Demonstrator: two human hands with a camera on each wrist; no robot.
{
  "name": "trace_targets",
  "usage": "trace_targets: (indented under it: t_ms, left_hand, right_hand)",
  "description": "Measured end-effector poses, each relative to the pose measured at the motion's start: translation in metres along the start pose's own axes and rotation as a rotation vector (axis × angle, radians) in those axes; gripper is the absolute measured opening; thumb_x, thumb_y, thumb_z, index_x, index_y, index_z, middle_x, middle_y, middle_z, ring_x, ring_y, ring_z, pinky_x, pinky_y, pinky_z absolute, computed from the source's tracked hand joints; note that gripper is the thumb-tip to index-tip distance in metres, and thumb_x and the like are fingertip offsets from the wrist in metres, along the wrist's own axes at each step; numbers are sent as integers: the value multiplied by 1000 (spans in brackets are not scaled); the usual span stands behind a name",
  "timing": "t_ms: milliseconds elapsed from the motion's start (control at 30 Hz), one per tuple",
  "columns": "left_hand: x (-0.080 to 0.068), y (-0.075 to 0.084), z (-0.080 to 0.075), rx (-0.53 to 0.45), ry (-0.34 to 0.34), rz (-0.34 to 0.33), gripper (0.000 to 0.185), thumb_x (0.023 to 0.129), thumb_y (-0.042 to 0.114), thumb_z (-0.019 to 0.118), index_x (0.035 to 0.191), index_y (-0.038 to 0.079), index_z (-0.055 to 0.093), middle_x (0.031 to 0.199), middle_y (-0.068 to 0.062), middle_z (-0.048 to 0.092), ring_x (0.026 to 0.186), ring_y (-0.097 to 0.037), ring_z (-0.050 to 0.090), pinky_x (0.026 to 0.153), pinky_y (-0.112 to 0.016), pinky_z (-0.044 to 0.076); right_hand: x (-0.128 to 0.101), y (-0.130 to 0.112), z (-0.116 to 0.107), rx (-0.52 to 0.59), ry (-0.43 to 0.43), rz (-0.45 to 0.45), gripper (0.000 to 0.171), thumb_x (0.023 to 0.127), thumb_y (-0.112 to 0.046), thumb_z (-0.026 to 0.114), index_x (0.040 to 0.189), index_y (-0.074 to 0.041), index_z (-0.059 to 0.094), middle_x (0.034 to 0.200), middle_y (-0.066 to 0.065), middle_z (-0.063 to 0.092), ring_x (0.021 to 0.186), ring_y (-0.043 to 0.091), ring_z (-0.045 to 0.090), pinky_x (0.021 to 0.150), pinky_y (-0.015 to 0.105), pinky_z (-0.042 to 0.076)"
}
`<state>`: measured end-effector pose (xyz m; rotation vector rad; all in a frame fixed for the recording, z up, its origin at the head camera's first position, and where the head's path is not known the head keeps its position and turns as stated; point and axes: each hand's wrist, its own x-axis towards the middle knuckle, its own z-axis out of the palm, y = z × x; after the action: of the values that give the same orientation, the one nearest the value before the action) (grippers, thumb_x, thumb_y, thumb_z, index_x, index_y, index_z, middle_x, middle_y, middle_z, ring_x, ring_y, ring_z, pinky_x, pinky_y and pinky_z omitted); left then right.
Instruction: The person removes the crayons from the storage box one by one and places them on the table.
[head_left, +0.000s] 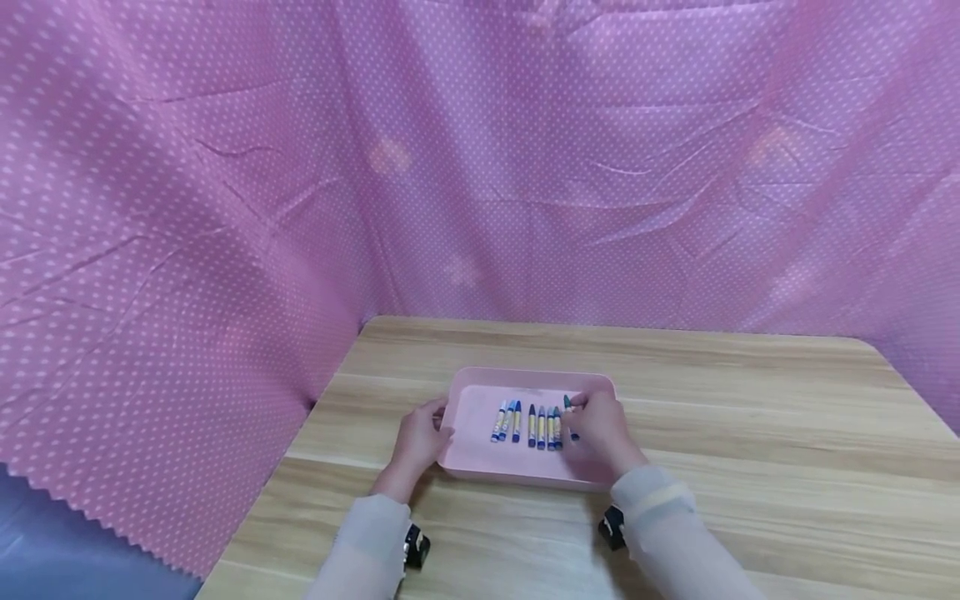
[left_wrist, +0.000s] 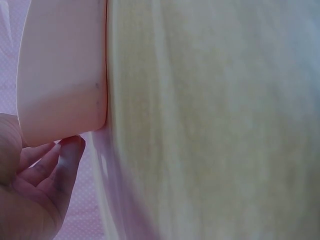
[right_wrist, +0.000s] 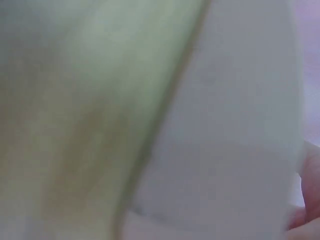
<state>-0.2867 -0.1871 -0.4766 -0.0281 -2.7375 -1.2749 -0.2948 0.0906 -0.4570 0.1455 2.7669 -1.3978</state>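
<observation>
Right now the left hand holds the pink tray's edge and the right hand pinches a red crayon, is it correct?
Not quite: the crayon in the right hand is green, as the head view shows. The left hand does hold the pink tray by its edge.

Head view above; wrist views against tray (head_left: 480, 467).

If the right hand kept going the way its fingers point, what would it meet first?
The right hand points toward the far rim of the pink tray, pinching a green crayon. Going straight on, it would probably meet that far wall first; depth is hard to judge.
</observation>
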Motion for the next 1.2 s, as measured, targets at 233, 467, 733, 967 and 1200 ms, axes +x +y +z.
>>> trace_targets:
  t_ms: [233, 467, 733, 967, 1200]
  left_hand:
    - [0, 2, 0, 31, 8, 18, 50, 77, -8, 70, 125, -7, 57, 104, -19, 66, 92, -29, 64, 78, -33, 56]
    - [-1, -1, 1, 41, 5, 20, 49, 78, -7, 70, 125, -6, 57, 105, -19, 66, 94, -30, 64, 79, -35, 55]
    - [-2, 0, 0, 42, 3, -6, 50, 79, -7, 69, 127, -5, 56, 107, -19, 65, 95, -29, 63, 79, -33, 56]
    - [-3, 1, 1, 56, 22, 12, 50, 78, -7, 69, 126, -7, 56, 104, -18, 65, 93, -30, 63, 79, -36, 55]
    - [-4, 4, 1, 53, 26, 19, 49, 78, -7, 69, 125, -6, 57, 106, -19, 66, 94, -31, 64, 82, -39, 55]
  right_hand:
    - [-3, -14, -37, 61, 8, -10, 35, 82, -9, 66, 115, 4, 60, 98, 14, 63, 80, 21, 61, 64, 27, 56]
    - [-2, 1, -83, 76, 43, -27, 39, 86, -13, 62, 119, 6, 57, 108, 20, 62, 86, 25, 64, 67, 26, 57]
    - [-6, 39, -128, 71, 76, -35, 41, 87, -14, 59, 121, 9, 56, 111, 24, 62, 85, 21, 64, 66, 24, 57]
    - [-18, 72, -164, 0, 92, -45, 42, 88, -16, 56, 119, 13, 54, 108, 27, 62, 81, 19, 65, 64, 27, 58]
    - [-33, 107, -196, -119, 82, -19, 44, 89, -20, 57, 117, 14, 54, 105, 27, 64, 76, 21, 66, 64, 31, 57]
